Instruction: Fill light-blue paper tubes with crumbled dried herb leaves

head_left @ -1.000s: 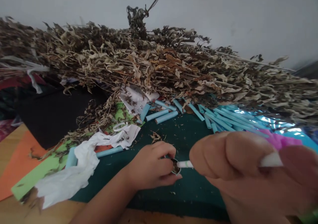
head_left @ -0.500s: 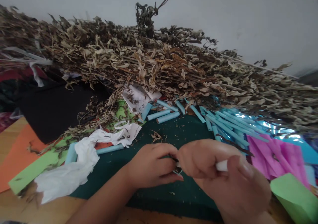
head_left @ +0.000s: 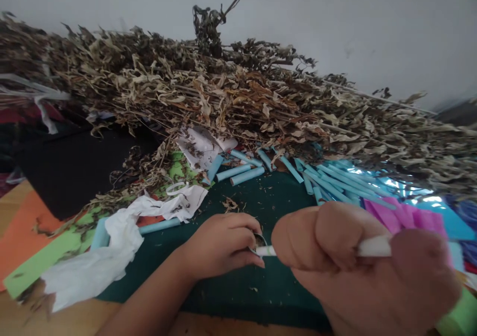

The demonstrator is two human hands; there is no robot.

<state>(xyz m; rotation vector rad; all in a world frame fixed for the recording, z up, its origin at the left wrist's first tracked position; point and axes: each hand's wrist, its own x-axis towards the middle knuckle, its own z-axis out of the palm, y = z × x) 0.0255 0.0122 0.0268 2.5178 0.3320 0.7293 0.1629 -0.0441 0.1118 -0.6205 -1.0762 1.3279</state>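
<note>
My left hand [head_left: 223, 241] is curled around a short paper tube [head_left: 263, 238]. Only the tube's open rim shows, with crumbled dried leaf inside; my fingers cover the rest. A thin white stick [head_left: 374, 246] is gripped in my closed right hand [head_left: 335, 251]. The stick's narrow tip is at the tube's mouth; how far it reaches inside I cannot tell. Under both hands lies a dark green sheet [head_left: 223, 296] dotted with leaf bits.
Bundled dried leafy stems [head_left: 223, 87] stretch across the back. Several light blue paper tubes [head_left: 248, 176] lie before them. Crumpled white tissue [head_left: 122, 241], green paper [head_left: 40, 264] and a black sheet [head_left: 74, 162] are on the left; pink paper [head_left: 421, 221] is on the right.
My right hand has moved right and nearer to the camera with the stick, showing more of it between hand and tube. My left hand keeps its hold. The view has shifted slightly.
</note>
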